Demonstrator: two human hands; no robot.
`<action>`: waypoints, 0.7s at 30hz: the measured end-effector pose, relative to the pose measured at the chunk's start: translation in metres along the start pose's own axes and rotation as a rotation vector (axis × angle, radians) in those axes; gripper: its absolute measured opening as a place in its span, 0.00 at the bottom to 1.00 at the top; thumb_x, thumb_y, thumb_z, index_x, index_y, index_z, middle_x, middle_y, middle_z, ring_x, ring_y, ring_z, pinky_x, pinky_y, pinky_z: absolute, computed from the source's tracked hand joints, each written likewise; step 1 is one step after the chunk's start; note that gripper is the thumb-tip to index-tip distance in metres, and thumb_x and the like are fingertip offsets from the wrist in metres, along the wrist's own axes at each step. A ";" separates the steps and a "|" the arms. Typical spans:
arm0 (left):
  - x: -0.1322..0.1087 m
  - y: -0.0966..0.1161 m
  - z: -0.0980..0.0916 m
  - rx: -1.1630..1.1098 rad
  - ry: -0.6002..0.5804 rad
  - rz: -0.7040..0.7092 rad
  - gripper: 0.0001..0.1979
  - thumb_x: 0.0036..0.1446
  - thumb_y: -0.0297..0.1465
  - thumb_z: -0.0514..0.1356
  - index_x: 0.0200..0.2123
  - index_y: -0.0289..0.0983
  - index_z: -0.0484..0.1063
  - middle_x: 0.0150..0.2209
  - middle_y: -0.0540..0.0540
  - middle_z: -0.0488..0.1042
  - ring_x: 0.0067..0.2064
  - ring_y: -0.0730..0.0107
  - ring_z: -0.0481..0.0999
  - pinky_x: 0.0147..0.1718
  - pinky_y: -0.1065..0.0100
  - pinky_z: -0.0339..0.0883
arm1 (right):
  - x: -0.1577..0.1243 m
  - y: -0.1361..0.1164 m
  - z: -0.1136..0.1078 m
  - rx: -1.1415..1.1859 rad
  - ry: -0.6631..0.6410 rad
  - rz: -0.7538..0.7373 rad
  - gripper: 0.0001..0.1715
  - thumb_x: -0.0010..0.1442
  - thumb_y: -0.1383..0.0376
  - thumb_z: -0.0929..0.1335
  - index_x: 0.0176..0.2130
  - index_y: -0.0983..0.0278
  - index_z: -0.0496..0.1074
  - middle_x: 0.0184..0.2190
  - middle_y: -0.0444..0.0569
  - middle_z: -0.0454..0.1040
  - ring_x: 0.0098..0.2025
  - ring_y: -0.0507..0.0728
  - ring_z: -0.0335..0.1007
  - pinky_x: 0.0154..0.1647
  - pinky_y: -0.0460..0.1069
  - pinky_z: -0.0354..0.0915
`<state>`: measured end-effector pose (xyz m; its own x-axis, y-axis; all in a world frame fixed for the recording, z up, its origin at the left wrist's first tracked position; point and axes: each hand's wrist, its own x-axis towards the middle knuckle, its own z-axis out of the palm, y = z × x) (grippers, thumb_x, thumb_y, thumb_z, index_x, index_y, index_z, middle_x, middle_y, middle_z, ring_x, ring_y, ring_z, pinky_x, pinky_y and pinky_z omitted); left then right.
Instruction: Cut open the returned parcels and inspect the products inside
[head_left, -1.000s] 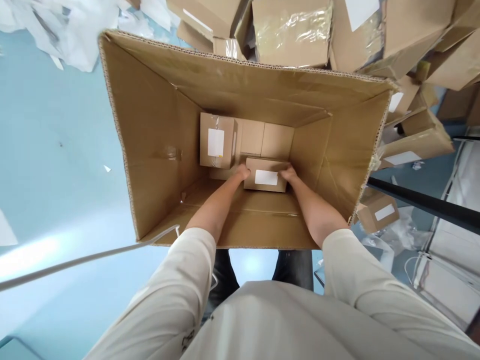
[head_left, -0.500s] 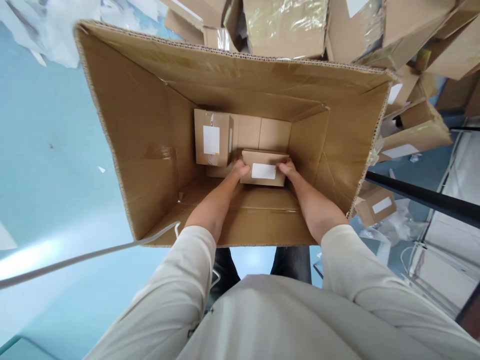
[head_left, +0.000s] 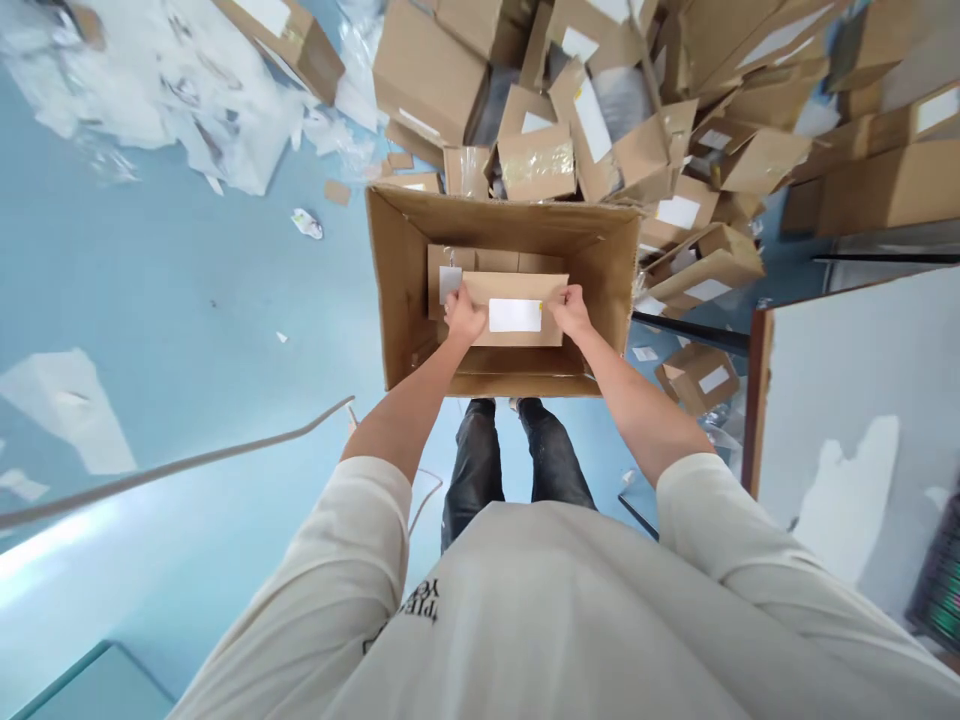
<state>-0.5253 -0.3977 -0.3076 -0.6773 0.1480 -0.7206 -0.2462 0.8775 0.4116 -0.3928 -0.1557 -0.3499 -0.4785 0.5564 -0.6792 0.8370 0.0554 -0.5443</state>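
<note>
Carton point(head_left: 514, 312), one, labelled: gripped end to end by left hand point(head_left: 465, 313) and right hand point(head_left: 571, 312), over the large open box point(head_left: 401, 285). Looks to me light, stiff-walled, slightly slippery, crushable at corners. Best hold: both short ends.

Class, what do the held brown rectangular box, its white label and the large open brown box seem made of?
Held brown rectangular box: apparently matte cardboard; flat brown faces.
White rectangular label: probably smooth paper; flat, sheet-like.
Large open brown box: likely dull cardboard; rough rim.
</note>
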 end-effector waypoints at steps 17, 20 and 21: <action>-0.187 0.180 -0.192 0.090 0.265 0.439 0.33 0.76 0.48 0.58 0.79 0.46 0.66 0.73 0.30 0.66 0.77 0.30 0.62 0.75 0.36 0.58 | -0.241 -0.165 -0.153 0.434 0.328 -0.329 0.18 0.59 0.62 0.70 0.47 0.54 0.62 0.45 0.45 0.77 0.55 0.60 0.76 0.62 0.54 0.73; -0.210 0.225 -0.185 0.095 0.258 0.536 0.33 0.73 0.47 0.62 0.78 0.48 0.67 0.72 0.30 0.68 0.76 0.27 0.64 0.74 0.34 0.58 | -0.262 -0.162 -0.196 0.446 0.432 -0.349 0.16 0.58 0.63 0.69 0.45 0.54 0.61 0.43 0.44 0.75 0.53 0.59 0.75 0.62 0.53 0.73; -0.218 0.239 -0.179 0.103 0.241 0.571 0.34 0.73 0.47 0.63 0.78 0.49 0.67 0.72 0.30 0.68 0.76 0.26 0.64 0.74 0.33 0.58 | -0.268 -0.157 -0.211 0.445 0.467 -0.345 0.16 0.58 0.64 0.69 0.45 0.54 0.61 0.43 0.44 0.74 0.52 0.59 0.75 0.62 0.53 0.73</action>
<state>-0.5606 -0.3020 0.0480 -0.8227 0.5097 -0.2519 0.2604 0.7316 0.6301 -0.3402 -0.1386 0.0215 -0.4494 0.8693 -0.2061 0.4244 0.0047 -0.9054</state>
